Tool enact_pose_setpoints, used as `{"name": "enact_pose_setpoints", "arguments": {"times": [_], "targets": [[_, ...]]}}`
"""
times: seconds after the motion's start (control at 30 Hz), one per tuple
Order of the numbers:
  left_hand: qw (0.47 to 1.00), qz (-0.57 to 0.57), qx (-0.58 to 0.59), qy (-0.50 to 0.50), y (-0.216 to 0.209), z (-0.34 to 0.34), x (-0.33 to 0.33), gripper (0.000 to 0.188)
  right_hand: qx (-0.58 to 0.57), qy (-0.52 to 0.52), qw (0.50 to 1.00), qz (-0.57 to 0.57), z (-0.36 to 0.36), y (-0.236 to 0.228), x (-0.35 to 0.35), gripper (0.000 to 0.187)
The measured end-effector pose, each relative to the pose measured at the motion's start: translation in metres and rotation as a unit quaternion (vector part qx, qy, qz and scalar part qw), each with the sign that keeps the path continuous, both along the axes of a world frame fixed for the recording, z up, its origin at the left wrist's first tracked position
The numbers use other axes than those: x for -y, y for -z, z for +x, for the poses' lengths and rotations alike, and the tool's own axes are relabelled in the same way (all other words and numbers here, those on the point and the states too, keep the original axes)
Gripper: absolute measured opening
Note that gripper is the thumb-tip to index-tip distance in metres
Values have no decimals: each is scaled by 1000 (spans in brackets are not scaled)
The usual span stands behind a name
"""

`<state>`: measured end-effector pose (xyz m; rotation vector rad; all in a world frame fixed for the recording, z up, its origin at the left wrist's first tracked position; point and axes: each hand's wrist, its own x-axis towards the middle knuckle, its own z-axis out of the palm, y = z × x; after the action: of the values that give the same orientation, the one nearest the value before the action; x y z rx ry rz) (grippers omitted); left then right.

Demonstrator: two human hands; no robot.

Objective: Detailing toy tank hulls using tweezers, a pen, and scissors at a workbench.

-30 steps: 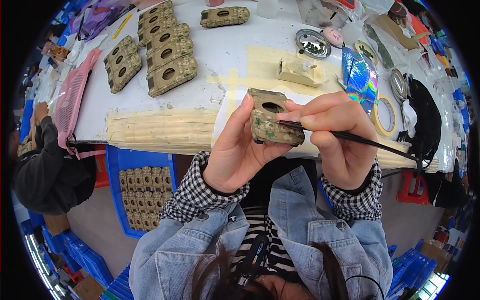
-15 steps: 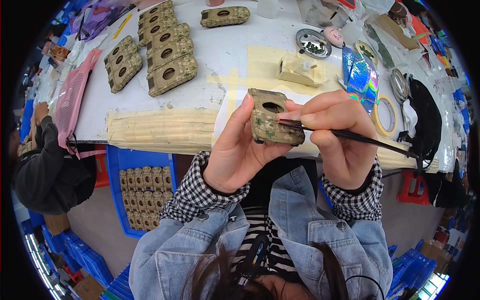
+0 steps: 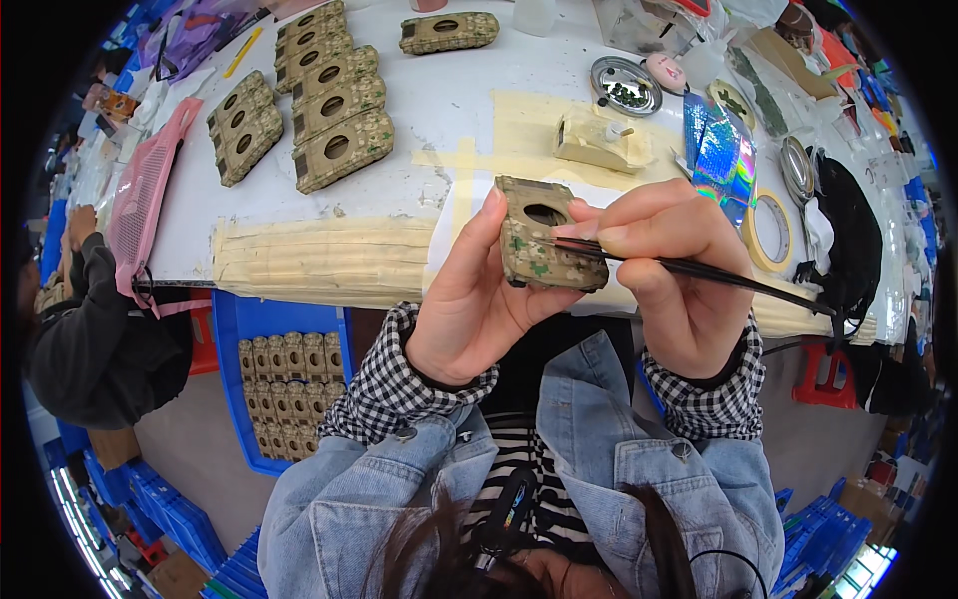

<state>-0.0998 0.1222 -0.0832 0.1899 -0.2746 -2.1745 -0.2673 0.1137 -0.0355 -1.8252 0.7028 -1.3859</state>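
A camouflage model tank hull (image 3: 537,262) with a round hole in its top sits tilted in my left hand (image 3: 467,299), thumb along one edge and fingers behind it. Black tweezers (image 3: 699,268) lie between the thumb and fingers of my right hand (image 3: 687,250). Their tips are at the hull's surface, just below the round hole. Whether the tips pinch anything is too small to make out. Some of my right fingers are close against the hull's right side.
Several similar hulls (image 3: 344,150) stand in rows at the table's left, and more lie in a blue crate (image 3: 230,384) below. A round metal dish (image 3: 626,86) of small dark green parts, a beige block (image 3: 599,142) and a tape roll (image 3: 766,232) are to the right. At left is another person's sleeve (image 3: 110,329).
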Motion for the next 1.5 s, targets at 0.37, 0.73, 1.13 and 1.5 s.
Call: {"name": "enact_pose_setpoints", "arguments": {"times": [0.37, 0.73, 1.13, 1.5], "targets": [[1000, 8, -4, -1, -1, -1, 0, 51, 16, 3, 1000, 11, 0, 1, -1, 12], [1000, 4, -4, -3, 0, -2, 0, 50, 14, 2, 1000, 5, 1, 0, 0, 10], [1000, 11, 8, -4, -2, -1, 0, 50, 16, 1, 1000, 11, 0, 1, -1, 10], [1000, 10, 1, -4, 0, -1, 1, 50, 10, -1, 1000, 5, -1, 1, 0, 12]]}}
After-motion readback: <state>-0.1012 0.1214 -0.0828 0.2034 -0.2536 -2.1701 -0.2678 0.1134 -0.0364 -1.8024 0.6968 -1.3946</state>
